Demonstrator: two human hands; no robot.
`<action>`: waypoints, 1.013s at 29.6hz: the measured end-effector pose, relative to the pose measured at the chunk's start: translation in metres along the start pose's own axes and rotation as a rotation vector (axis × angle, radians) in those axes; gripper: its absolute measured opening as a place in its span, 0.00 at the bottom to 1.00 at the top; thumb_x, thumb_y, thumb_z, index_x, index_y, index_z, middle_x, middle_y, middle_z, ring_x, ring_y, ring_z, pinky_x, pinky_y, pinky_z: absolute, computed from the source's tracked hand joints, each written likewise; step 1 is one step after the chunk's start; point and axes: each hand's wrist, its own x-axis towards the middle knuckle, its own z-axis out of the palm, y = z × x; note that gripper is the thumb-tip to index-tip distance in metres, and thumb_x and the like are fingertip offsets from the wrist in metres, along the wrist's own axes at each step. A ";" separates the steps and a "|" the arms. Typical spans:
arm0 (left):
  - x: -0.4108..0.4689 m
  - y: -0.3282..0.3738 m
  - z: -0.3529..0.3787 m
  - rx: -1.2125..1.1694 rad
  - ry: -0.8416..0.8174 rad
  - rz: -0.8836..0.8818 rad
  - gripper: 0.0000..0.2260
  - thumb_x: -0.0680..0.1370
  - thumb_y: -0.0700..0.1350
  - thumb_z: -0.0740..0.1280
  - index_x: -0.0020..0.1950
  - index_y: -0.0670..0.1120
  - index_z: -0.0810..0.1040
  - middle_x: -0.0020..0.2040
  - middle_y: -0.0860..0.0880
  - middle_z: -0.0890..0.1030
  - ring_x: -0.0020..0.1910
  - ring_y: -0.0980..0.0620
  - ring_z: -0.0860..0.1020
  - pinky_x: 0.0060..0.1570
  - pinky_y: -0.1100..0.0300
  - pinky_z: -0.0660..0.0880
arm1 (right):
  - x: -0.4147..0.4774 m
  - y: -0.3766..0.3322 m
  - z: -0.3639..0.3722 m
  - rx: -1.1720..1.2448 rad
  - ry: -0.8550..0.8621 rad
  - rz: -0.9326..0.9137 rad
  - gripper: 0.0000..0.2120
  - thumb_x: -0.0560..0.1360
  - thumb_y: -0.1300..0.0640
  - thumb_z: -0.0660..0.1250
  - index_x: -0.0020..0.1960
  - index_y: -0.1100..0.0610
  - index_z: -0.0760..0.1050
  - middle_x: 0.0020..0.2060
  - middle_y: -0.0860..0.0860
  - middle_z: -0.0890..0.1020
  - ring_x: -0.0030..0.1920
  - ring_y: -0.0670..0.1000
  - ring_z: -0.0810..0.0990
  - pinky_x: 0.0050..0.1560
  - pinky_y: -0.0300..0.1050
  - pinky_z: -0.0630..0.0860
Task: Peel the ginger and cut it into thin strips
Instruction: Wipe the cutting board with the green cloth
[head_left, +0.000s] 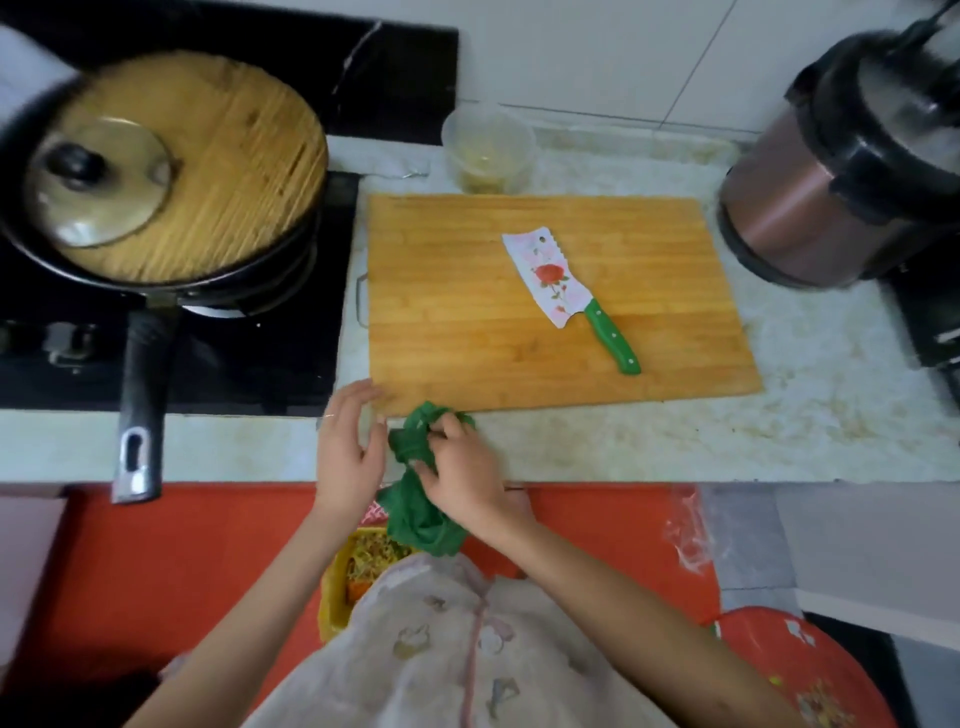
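Observation:
A green plastic bag (415, 452) hangs over the counter's front edge, just below the wooden cutting board (467, 322). My right hand (462, 467) grips the bag near its top. Beside it on the left, my left hand (345, 447) has its fingers apart and touches the bag's side and the board's near left corner. What the bag holds is hidden, and no ginger shows. A cleaver (566, 296) with a rose-printed white blade and green handle lies flat on the board, handle pointing toward me and to the right.
A black frying pan (156, 171) with a bamboo mat and glass lid sits on the stove at left, its handle sticking out over the counter edge. A clear plastic tub (488, 150) stands behind the board. At right stands a pressure cooker (852, 171). A yellow bin (353, 577) is below the counter.

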 end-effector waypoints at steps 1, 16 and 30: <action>-0.008 0.002 -0.004 -0.011 -0.066 0.023 0.18 0.79 0.50 0.58 0.62 0.40 0.76 0.64 0.49 0.72 0.66 0.58 0.67 0.67 0.64 0.63 | 0.007 -0.007 -0.002 0.166 -0.018 0.013 0.17 0.78 0.51 0.63 0.60 0.62 0.76 0.61 0.53 0.71 0.58 0.53 0.73 0.55 0.47 0.73; 0.055 0.017 -0.031 0.051 0.139 -0.023 0.20 0.71 0.29 0.67 0.63 0.39 0.78 0.68 0.44 0.73 0.65 0.57 0.69 0.65 0.72 0.62 | 0.093 0.032 -0.049 0.100 0.089 0.000 0.24 0.80 0.54 0.58 0.75 0.55 0.60 0.74 0.52 0.60 0.75 0.53 0.54 0.74 0.52 0.56; 0.258 -0.057 0.037 0.225 -0.118 -0.198 0.19 0.84 0.41 0.53 0.75 0.46 0.66 0.77 0.46 0.62 0.75 0.49 0.58 0.71 0.64 0.51 | 0.135 0.041 -0.046 -0.206 -0.300 0.142 0.51 0.71 0.28 0.56 0.74 0.51 0.26 0.71 0.48 0.25 0.73 0.55 0.27 0.73 0.53 0.31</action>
